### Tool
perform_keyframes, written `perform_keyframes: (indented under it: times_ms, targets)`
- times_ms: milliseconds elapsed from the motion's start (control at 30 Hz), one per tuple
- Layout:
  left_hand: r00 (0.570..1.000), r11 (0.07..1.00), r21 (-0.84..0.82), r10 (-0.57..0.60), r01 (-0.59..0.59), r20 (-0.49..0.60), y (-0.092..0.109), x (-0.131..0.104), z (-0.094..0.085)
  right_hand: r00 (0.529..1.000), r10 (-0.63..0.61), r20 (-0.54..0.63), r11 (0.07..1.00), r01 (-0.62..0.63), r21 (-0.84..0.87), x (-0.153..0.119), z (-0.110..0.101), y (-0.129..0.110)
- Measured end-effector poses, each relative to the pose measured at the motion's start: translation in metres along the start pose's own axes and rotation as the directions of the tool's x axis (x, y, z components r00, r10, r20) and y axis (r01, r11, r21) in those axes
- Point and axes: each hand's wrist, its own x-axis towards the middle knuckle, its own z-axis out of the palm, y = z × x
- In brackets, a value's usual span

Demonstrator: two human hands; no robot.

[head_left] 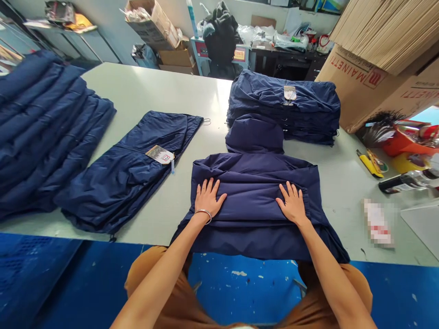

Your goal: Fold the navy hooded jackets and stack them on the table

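Observation:
A navy hooded jacket (254, 237) lies face down in front of me, its hood (254, 135) pointing away and a sleeve folded across its back. My left hand (208, 198) rests flat on the left part of the cloth, fingers spread. Near the elasticated cuff (303, 203), my right hand (292, 202) is pressed flat too, fingers apart. Neither hand grips anything. To the left lies a folded navy jacket (137, 160) with a hang tag (160, 155) on it.
Behind the hood stands a stack of folded navy garments (254, 91). More navy garments (37, 137) are heaped at far left. Along the table's right side are a yellow cutter (369, 163), a dark bottle (399, 183) and an orange container (401, 141). Cardboard boxes (360, 87) rise behind them.

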Motion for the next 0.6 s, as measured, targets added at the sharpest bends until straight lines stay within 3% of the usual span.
perform_keyframes:
  times_ms: [100,167,267,367,467,600]
  targets:
    - [0.998,1.000,-0.029,0.002,-0.001,0.062,-0.004,0.000,-0.004,0.999,0.030,0.029,0.998,-0.032,0.059,0.002,-0.010,0.000]
    - [1.000,0.997,-0.076,0.001,-0.001,0.009,0.004,-0.001,-0.009,0.998,0.053,-0.020,0.994,-0.050,0.097,0.002,-0.021,-0.012]
    - [0.976,0.974,-0.169,0.116,-0.148,-0.183,0.034,-0.006,-0.012,0.994,-0.045,-0.103,0.988,0.059,0.142,0.005,-0.033,-0.055]
    - [0.933,0.909,-0.242,0.293,-0.340,-0.210,0.070,-0.005,-0.004,0.973,-0.218,-0.075,0.955,0.228,0.190,0.012,-0.030,-0.108]
    - [0.958,0.921,-0.265,0.270,-0.287,-0.096,0.089,0.000,0.011,0.964,-0.265,0.016,0.942,0.256,0.216,0.019,-0.014,-0.140]
    - [0.977,0.952,-0.223,0.202,-0.211,-0.065,0.090,0.004,0.023,0.965,-0.258,0.050,0.948,0.243,0.205,0.023,0.003,-0.142]
